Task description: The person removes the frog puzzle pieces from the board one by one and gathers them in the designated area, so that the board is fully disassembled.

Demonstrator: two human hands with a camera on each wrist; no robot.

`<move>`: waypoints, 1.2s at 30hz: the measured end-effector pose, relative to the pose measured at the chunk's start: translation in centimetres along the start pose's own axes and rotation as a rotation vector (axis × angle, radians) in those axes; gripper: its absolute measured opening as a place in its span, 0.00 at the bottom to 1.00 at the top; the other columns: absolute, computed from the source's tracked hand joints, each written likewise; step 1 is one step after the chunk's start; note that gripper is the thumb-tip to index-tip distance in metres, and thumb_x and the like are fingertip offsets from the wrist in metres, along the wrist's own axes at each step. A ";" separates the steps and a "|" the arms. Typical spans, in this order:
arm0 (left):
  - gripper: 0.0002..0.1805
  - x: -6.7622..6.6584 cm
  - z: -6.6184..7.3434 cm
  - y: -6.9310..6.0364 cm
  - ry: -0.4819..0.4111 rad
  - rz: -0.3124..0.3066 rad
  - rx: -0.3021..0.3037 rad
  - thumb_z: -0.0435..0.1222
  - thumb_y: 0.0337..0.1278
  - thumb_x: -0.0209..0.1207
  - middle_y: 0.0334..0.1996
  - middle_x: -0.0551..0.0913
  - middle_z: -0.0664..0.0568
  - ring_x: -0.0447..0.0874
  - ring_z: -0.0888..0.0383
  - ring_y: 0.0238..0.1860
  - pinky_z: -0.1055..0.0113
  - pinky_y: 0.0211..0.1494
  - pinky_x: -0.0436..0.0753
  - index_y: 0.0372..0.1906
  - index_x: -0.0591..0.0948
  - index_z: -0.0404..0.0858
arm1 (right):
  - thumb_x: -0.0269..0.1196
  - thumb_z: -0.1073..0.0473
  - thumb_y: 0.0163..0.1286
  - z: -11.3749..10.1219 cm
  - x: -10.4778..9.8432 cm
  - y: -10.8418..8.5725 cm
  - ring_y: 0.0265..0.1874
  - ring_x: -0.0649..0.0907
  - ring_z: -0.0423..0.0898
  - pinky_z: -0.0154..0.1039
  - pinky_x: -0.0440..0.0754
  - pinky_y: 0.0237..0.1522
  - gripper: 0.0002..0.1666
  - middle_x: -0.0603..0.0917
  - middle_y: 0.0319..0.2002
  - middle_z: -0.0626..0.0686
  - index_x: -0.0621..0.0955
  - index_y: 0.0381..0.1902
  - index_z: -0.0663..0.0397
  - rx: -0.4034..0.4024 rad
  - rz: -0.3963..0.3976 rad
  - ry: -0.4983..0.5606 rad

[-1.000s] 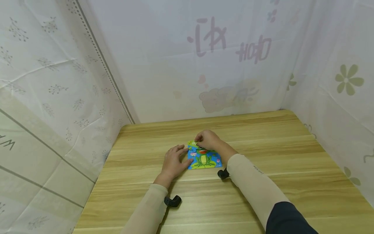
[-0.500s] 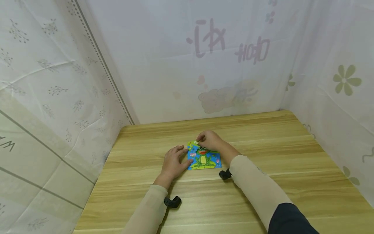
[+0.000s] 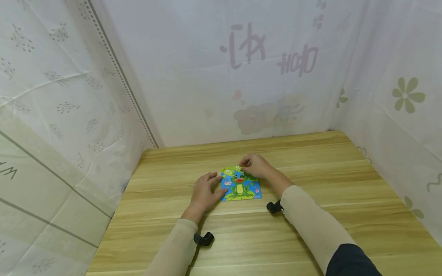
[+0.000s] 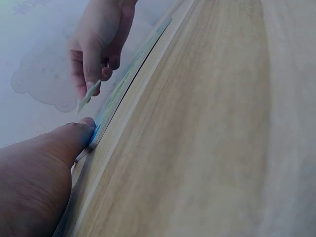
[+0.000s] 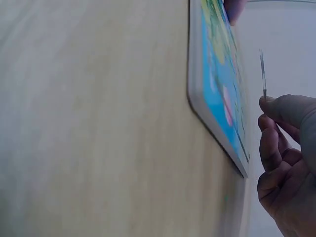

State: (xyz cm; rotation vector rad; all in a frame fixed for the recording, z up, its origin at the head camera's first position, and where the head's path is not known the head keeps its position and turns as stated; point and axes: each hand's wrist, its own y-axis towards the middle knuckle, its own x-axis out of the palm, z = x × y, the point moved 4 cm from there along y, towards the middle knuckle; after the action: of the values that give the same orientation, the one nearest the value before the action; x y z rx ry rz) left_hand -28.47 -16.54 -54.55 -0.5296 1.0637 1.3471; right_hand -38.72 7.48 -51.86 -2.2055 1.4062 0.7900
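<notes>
One loosely spread grip, the left hand (image 3: pixel 205 191), touches the left edge of the frog puzzle (image 3: pixel 239 189) on the worktop (image 3: pixel 165 184), probably for steadying it, while the right hand (image 3: pixel 256 166) pinches a thin piece (image 4: pixel 88 98) above it.

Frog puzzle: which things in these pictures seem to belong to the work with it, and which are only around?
Work, it seems:
frog puzzle
small flat piece, pinched by the right hand
left hand, touching the puzzle

Only around it:
table
printed cloth
left wrist camera
right wrist camera
</notes>
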 end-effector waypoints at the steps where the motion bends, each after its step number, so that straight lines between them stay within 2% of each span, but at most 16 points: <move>1: 0.33 0.0 0.0 0.0 0.000 -0.001 0.000 0.60 0.63 0.68 0.73 0.74 0.52 0.67 0.45 0.75 0.44 0.79 0.61 0.68 0.82 0.50 | 0.70 0.58 0.72 0.1 -0.1 -0.1 0.42 0.84 0.46 0.43 0.85 0.44 0.06 0.86 0.43 0.46 0.89 0.46 0.47 0.003 0.003 -0.001; 5: 0.33 0.0 0.0 0.0 -0.002 0.007 0.004 0.60 0.62 0.68 0.72 0.74 0.51 0.67 0.45 0.75 0.43 0.79 0.61 0.67 0.82 0.49 | 0.70 0.57 0.73 0.7 -0.8 -0.4 0.40 0.83 0.45 0.42 0.84 0.43 0.06 0.86 0.43 0.46 0.89 0.46 0.45 0.001 0.021 -0.021; 15: 0.33 0.0 0.0 0.0 0.010 0.007 0.002 0.60 0.62 0.68 0.73 0.74 0.52 0.66 0.46 0.75 0.43 0.79 0.60 0.68 0.82 0.50 | 0.69 0.58 0.73 2.0 -2.7 -1.9 0.39 0.82 0.47 0.44 0.82 0.44 0.07 0.86 0.44 0.48 0.88 0.47 0.47 0.009 0.064 -0.002; 28: 0.33 0.0 0.0 0.0 0.009 0.000 0.006 0.61 0.62 0.68 0.72 0.74 0.52 0.67 0.45 0.75 0.43 0.78 0.62 0.67 0.82 0.50 | 0.68 0.57 0.75 4.1 -5.1 -3.8 0.42 0.84 0.49 0.44 0.84 0.43 0.08 0.86 0.48 0.51 0.88 0.49 0.46 0.043 0.076 0.019; 36: 0.33 0.1 -0.1 -0.1 0.016 -0.004 0.002 0.61 0.63 0.68 0.73 0.74 0.52 0.67 0.45 0.75 0.43 0.79 0.62 0.68 0.82 0.51 | 0.65 0.60 0.76 5.2 -6.7 -5.1 0.44 0.83 0.53 0.44 0.85 0.39 0.09 0.83 0.50 0.56 0.86 0.51 0.48 0.140 0.061 0.091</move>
State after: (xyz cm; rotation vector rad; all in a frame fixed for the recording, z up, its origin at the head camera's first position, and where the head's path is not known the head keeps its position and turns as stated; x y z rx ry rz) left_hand -28.45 -16.60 -54.77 -0.5415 1.0768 1.3399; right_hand -37.58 17.24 -51.27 -2.1249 1.5298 0.5981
